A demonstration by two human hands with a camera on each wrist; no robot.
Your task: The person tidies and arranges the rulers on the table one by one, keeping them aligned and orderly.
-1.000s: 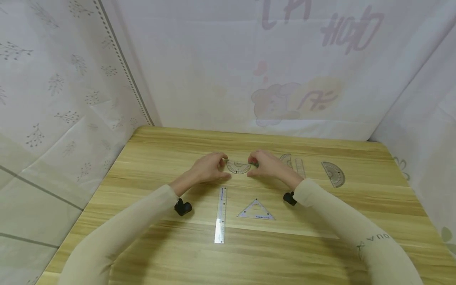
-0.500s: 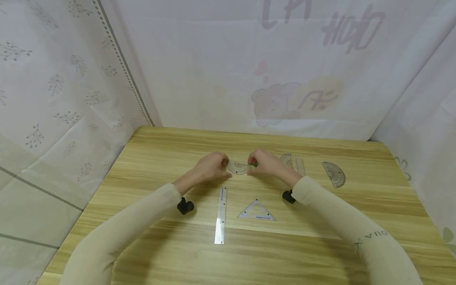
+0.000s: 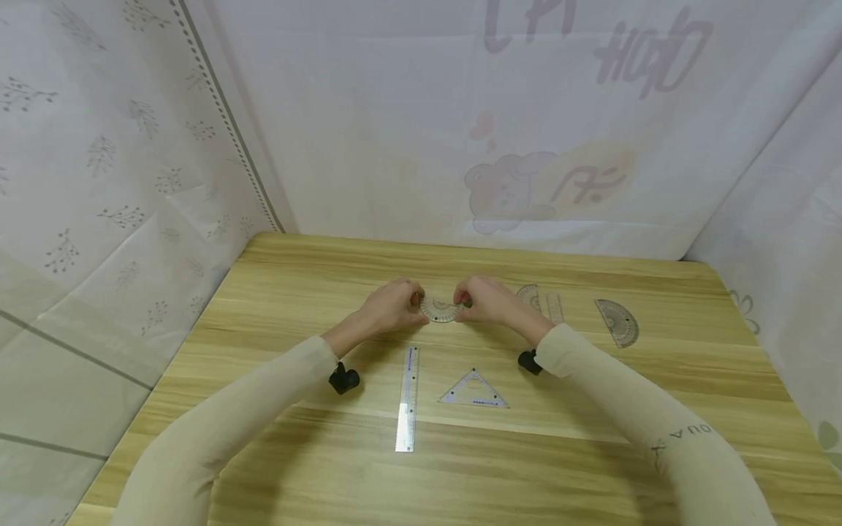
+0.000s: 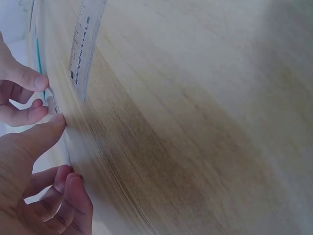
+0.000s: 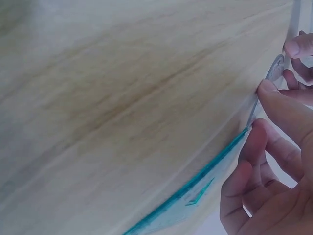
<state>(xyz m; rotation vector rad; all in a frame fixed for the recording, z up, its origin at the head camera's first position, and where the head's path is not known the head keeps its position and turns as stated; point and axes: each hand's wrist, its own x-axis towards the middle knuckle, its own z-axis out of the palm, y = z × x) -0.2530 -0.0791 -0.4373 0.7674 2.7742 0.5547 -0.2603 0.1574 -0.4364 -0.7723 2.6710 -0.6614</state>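
Observation:
A clear half-round protractor (image 3: 442, 310) lies between my two hands over the table, its curved edge toward me. My left hand (image 3: 392, 303) pinches its left end between thumb and fingers. On the opposite end, my right hand (image 3: 490, 301) grips with thumb and fingertips, as the right wrist view shows with the protractor (image 5: 276, 71) edge-on. A teal-edged clear triangle (image 5: 188, 183) with a cutout is beside the right fingers; the right hand hides most of it in the head view.
Nearer me on the wood table (image 3: 316, 453) lie a straight ruler (image 3: 408, 398) and a clear set square (image 3: 473, 391). Right of my right hand are a partly hidden protractor (image 3: 529, 294), a short ruler (image 3: 555, 307) and another protractor (image 3: 617, 323). Curtains (image 3: 368, 131) stand behind.
My left hand has moved slightly right and its fingers have closed on the protractor's end. The right hand has shifted slightly left along the other end. The other pieces have stayed put.

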